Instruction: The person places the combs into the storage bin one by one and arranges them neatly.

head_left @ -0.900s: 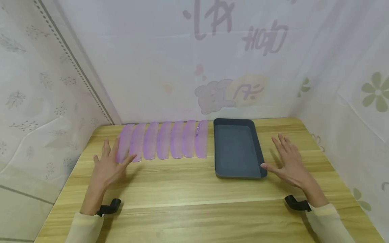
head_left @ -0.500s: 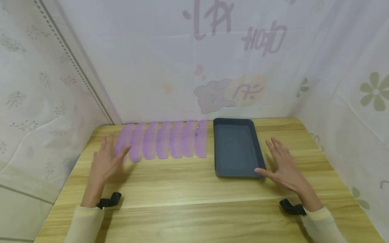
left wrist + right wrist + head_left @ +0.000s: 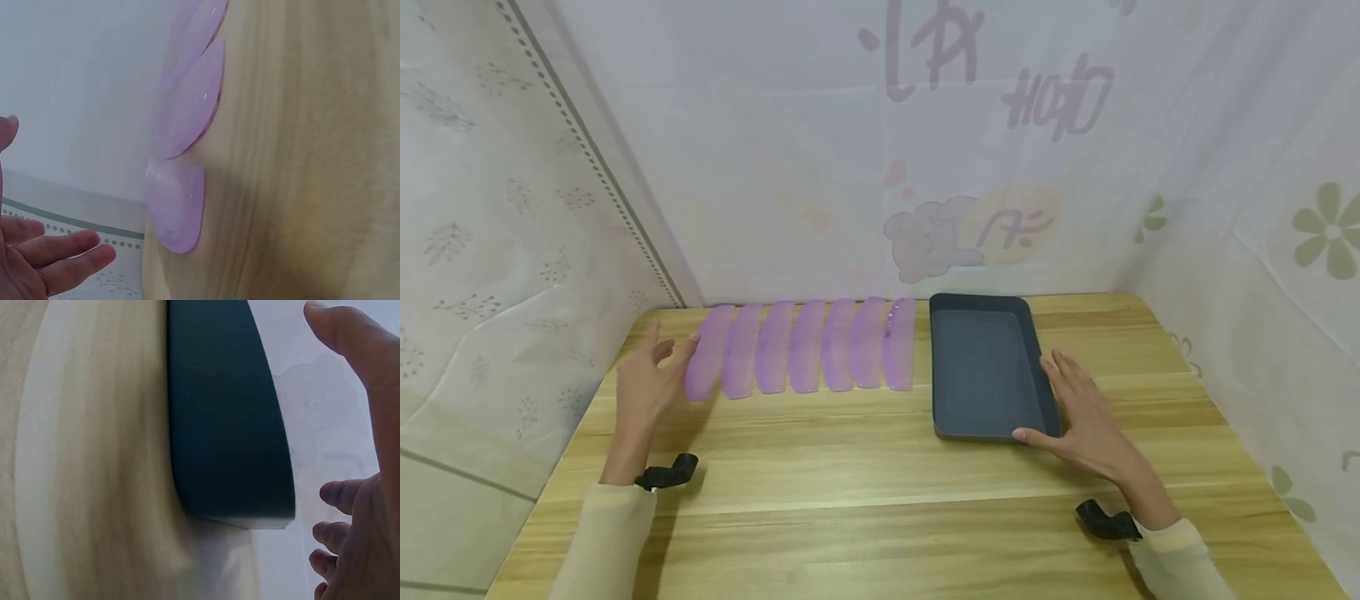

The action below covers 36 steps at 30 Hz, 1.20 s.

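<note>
Several translucent purple combs lie side by side in a row at the back left of the table; the rightmost comb [image 3: 898, 346] has dark marks near its top. My left hand [image 3: 646, 383] is just left of the leftmost comb [image 3: 709, 358], its fingers loosely bent and holding nothing. In the left wrist view, that comb [image 3: 176, 209] stands apart from the fingers. A dark grey rectangular tray [image 3: 985, 367] sits right of the combs. Over its right front corner hovers my right hand [image 3: 1086, 429], thumb and fingers spread. The right wrist view shows a gap between that hand and the tray wall [image 3: 228, 419].
The wooden table [image 3: 820, 500] meets a printed white curtain [image 3: 775, 183] behind the combs and tray. Patterned cloth also hangs on the left and right sides. A black wrist mount [image 3: 670, 472] sits on the left wrist and another mount [image 3: 1107, 521] on the right.
My right hand has moved left and toward me, to the tray's right front corner. My left hand has drifted left off the leftmost comb, its fingers more bent. Combs and tray stay put.
</note>
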Motion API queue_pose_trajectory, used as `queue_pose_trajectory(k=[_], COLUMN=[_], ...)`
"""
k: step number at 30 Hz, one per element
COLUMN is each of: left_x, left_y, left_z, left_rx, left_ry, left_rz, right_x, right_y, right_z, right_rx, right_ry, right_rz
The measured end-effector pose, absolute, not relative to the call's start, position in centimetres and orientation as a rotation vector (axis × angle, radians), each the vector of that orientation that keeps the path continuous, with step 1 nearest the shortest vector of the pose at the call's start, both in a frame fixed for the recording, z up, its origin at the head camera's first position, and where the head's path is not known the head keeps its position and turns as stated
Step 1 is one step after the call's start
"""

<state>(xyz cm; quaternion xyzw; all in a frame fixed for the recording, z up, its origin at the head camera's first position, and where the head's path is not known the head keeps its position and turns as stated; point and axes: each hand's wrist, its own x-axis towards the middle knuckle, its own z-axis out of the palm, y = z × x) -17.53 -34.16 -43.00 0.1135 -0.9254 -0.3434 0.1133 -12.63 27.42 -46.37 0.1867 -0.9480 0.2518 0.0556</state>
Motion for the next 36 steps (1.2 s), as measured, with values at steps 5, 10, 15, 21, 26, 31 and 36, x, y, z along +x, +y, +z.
queue_pose_trajectory(k=[5,10,15,21,26,31,36], left_x=[-18.4,-19.2,-20.2,-21.4,-21.9,-22.5,-23.0], left_y=[-34.6,-34.7,-35.1,-35.3,-35.7,-36.0,-36.1], left_z=[-43.2,-43.5,-44.1,-44.6,-44.9,-45.0,-44.7], left_rx=[0.345,0.373,0.371,0.316,0.296,0.326,0.324], left_ry=[-2.686,-2.667,-2.688,-2.727,-2.785,-2.870,-2.986], left_rz=[-1.016,-1.040,-1.105,-1.170,-1.213,-1.222,-1.265], right_x=[-12.6,-12.4,-12.5,-12.7,-12.8,-12.7,-12.6], right_y=[27.2,26.9,26.6,26.4,26.2,26.1,26.2], right_z=[-46.9,-47.0,-47.0,-47.0,-47.0,-47.1,-47.1], right_rx=[0.563,0.541,0.511,0.477,0.466,0.459,0.428], right_ry=[-2.894,-2.930,-2.955,-2.977,-2.996,-2.996,-3.004], right_rz=[0.770,0.786,0.813,0.829,0.822,0.818,0.812])
